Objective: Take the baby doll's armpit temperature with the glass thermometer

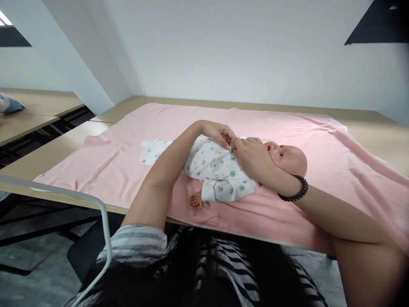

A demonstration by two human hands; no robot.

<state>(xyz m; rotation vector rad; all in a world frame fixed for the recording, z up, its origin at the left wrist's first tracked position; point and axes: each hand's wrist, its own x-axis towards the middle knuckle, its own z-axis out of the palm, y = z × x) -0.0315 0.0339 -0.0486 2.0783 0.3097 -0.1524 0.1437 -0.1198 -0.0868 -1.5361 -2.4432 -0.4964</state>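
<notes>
A baby doll (289,157) lies on its back, its head to the right. It wears a white baby outfit (207,162) printed with small animals and dots. Over the doll's chest my left hand (219,133) curls inward, its fingertips pinching the front of the outfit. Fingertip to fingertip with it, my right hand (254,157) pinches the same spot from the head side. What exactly is between the fingers is too small to make out. A sleeve (217,190) of the outfit points toward me, with the doll's hand (196,199) sticking out of its cuff.
A wrinkled pink blanket (111,166) covers most of the wooden table (367,123) under the doll. A white cable or tube (104,213) bends past the near left edge. At far left, a bag-like item (9,103) sits on another table (41,102).
</notes>
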